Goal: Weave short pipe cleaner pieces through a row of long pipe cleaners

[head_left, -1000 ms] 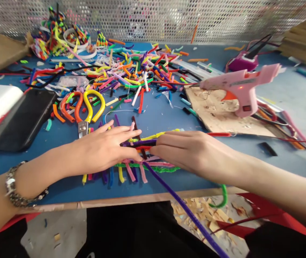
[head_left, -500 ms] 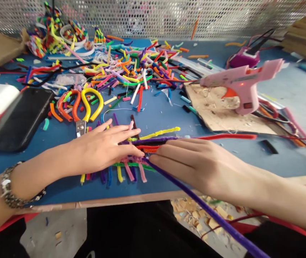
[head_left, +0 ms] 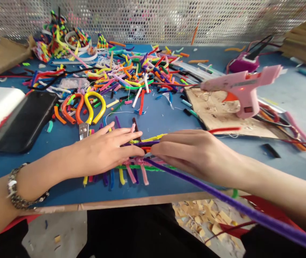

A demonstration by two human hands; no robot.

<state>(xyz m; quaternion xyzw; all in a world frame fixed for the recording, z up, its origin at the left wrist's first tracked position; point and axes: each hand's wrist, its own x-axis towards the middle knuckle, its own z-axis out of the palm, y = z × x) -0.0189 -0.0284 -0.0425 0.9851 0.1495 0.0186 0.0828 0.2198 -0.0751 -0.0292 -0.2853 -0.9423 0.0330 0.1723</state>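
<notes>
A woven piece of pipe cleaners (head_left: 131, 167) lies near the table's front edge, with pink, yellow, purple and blue ends sticking out. My left hand (head_left: 107, 145) rests on it, fingers spread and nearly flat, hiding much of the weave. Beside it my right hand (head_left: 185, 148) has its fingers together, fingertips closed at the weave's right side on pipe cleaners. The grip itself is partly hidden. A red pipe cleaner (head_left: 224, 130) pokes out past the right knuckles. One long purple pipe cleaner (head_left: 212, 191) runs from the weave under my right hand toward the lower right.
Orange-and-yellow-handled pliers (head_left: 84, 127) lie left of the weave, near a black phone (head_left: 24, 122). A pink glue gun (head_left: 245, 89) rests on cardboard (head_left: 209, 118) at right. Cut pipe cleaner pieces (head_left: 131, 71) are heaped at the back, before a perforated metal screen (head_left: 163, 21).
My right hand's fingers have curled in more at the weave, and less of the red and yellow pipe cleaners shows. The long purple one has swung rightward. My left hand stays on the weave.
</notes>
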